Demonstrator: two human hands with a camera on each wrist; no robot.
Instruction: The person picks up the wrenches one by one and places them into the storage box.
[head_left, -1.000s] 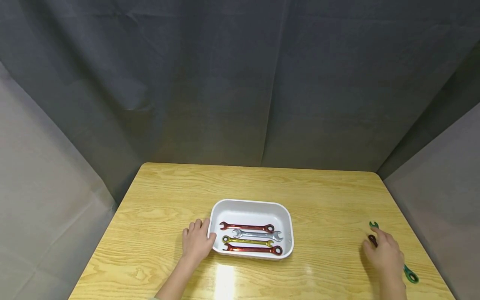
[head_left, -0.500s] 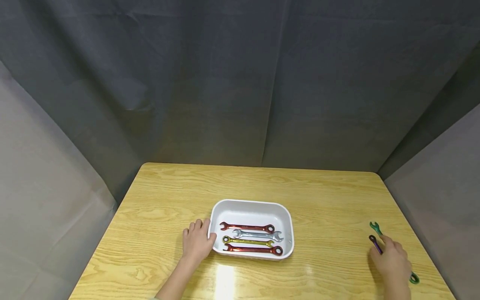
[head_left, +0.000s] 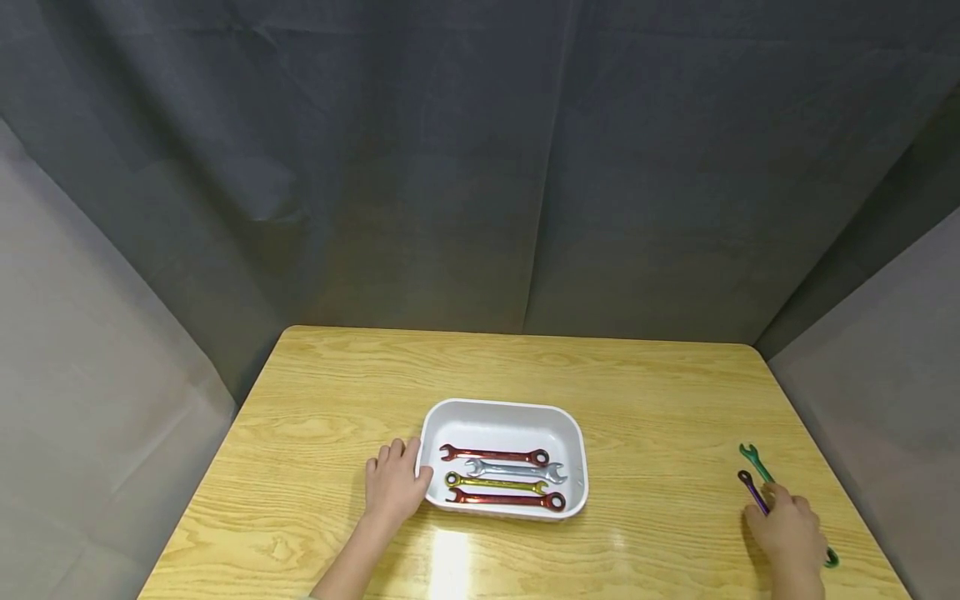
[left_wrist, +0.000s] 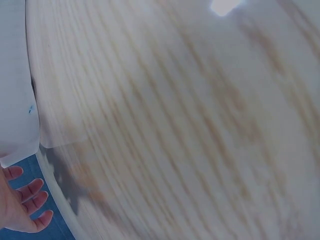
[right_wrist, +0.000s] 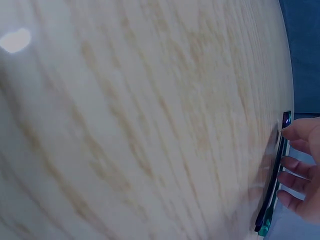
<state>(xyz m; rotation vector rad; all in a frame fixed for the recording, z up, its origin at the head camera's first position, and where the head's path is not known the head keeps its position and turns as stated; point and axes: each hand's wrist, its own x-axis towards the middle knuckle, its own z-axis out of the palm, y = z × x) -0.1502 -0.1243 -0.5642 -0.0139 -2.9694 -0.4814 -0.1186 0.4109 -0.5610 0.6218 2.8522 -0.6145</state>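
Purple wrench (head_left: 757, 497), R hand's (head_left: 787, 532) grip unclear (head view only: L hand's (head_left: 393, 483) tray (head_left: 487, 425) pinch)

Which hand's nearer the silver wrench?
Left. The left hand is at the white tray, left of the silver wrench inside; the right hand is far to the right, partly covering the green wrench and purple wrench.

Green wrench (head_left: 761, 468) partly hidden; left forearm (head_left: 351, 558) cropped.
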